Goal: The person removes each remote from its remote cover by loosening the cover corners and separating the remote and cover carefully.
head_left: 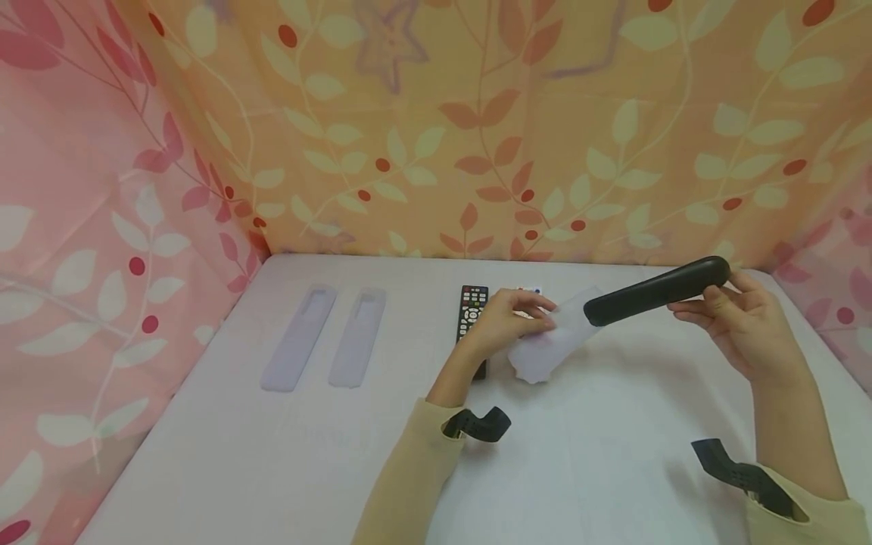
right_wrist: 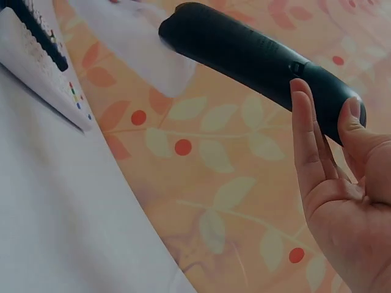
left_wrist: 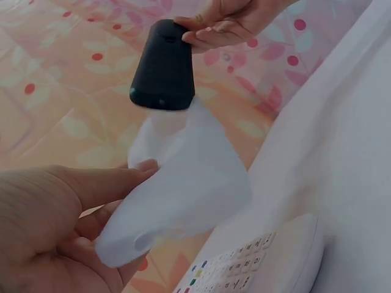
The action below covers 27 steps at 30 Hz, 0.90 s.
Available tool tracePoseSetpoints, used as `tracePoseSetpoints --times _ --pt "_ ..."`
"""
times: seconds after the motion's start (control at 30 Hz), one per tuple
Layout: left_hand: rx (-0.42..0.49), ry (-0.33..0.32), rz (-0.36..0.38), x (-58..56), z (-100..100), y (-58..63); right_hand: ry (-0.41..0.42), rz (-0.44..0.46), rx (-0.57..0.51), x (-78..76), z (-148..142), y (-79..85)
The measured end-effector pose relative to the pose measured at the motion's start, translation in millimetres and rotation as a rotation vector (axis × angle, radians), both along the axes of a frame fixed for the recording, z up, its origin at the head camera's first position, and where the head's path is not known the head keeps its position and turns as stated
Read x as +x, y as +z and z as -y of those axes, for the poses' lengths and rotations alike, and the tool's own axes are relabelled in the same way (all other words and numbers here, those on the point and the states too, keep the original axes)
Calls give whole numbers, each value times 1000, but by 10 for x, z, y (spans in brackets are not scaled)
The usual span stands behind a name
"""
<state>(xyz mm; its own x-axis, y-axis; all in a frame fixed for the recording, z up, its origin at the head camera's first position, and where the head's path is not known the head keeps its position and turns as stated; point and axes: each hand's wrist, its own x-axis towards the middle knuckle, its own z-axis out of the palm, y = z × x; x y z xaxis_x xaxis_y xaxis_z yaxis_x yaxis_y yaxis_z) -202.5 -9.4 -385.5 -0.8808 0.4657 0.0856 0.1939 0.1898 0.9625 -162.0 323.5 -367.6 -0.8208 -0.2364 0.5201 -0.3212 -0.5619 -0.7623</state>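
Note:
My left hand (head_left: 511, 322) pinches a limp, translucent white remote cover (head_left: 555, 341) between thumb and fingers, above the table. In my right hand (head_left: 745, 325) is a black remote control (head_left: 657, 291), gripped by its far right end between thumb and fingers, its back showing in the right wrist view. The remote's other end is at the cover's upper opening (left_wrist: 168, 125); whether they touch, I cannot tell. Beneath the left hand lies another black remote (head_left: 473, 303) with buttons up, partly covered by the wrist. A white remote (left_wrist: 244, 262) lies beside it, mostly hidden in the head view.
Two translucent covers (head_left: 300, 337) (head_left: 357, 337) lie side by side on the left of the white table (head_left: 204, 454). Leaf-patterned cloth (head_left: 422, 136) hangs along the back and both sides of the table.

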Motion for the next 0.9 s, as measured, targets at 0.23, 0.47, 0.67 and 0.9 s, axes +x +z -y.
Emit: tracePoseSetpoints --times 0.23,0.47,0.67,0.9 --pt "-1 33 -9 -3 86 -14 -33 11 -80 14 4 17" --pt "-16 45 -14 -35 210 -19 -40 21 -93 12 62 25" --pt "-37 73 -24 -55 326 -13 -5 39 -79 22 66 39" --pt "-45 124 -28 -56 462 2 -30 22 -21 2 95 29"
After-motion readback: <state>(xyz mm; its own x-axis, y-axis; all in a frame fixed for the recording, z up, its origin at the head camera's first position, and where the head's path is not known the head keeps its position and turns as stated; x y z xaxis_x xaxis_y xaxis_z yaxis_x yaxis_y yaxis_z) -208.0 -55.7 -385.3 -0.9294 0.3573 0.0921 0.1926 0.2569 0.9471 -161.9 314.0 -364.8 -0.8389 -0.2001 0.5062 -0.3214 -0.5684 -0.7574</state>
